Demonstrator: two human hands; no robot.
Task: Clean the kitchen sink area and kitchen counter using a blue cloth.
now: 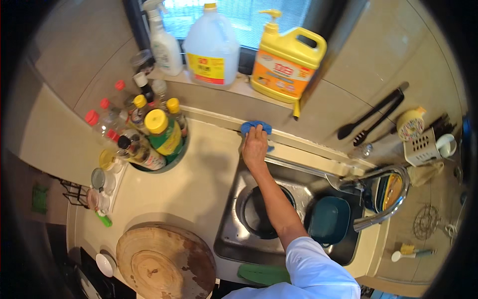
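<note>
My right hand reaches over the back of the sink to the strip of counter below the window ledge. Its fingers press a blue cloth against the counter's raised back edge. A small blue piece, perhaps part of the same cloth, shows beside the wrist. Beneath my forearm lies the stainless steel sink, with a dark round basin on its left side and a teal rectangular tub on its right. My left hand is out of view.
A yellow pump jug, a large clear jug and a white spray bottle line the ledge. Several bottles crowd a round tray on the left. A thick wooden chopping board sits front left. The chrome faucet arches at right.
</note>
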